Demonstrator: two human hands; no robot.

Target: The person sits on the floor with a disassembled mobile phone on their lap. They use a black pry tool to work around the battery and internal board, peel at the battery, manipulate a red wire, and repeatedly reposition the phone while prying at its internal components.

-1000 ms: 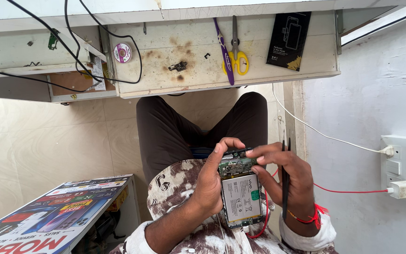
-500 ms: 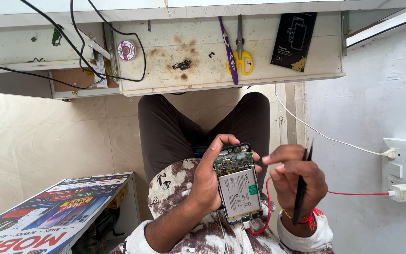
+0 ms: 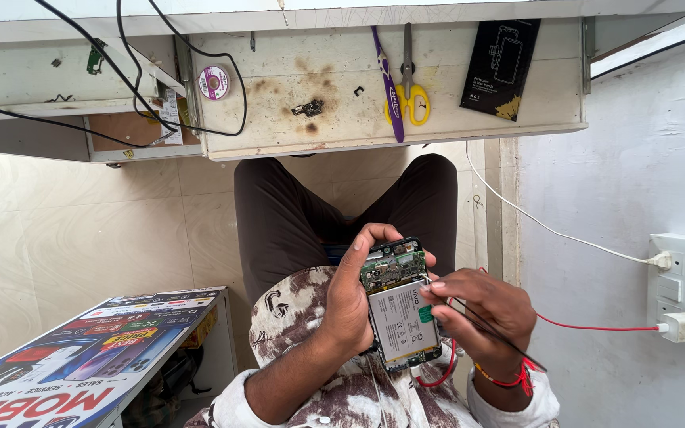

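The left hand [image 3: 350,305] grips an opened phone [image 3: 399,305], its battery and circuit board exposed. The right hand [image 3: 481,313] pinches thin black tweezers [image 3: 489,329] beside the battery

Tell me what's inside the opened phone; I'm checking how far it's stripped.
Inside the opened phone, held by the left hand, a green circuit board sits above a pale battery. The right hand covers its right edge; under the battery is hidden.
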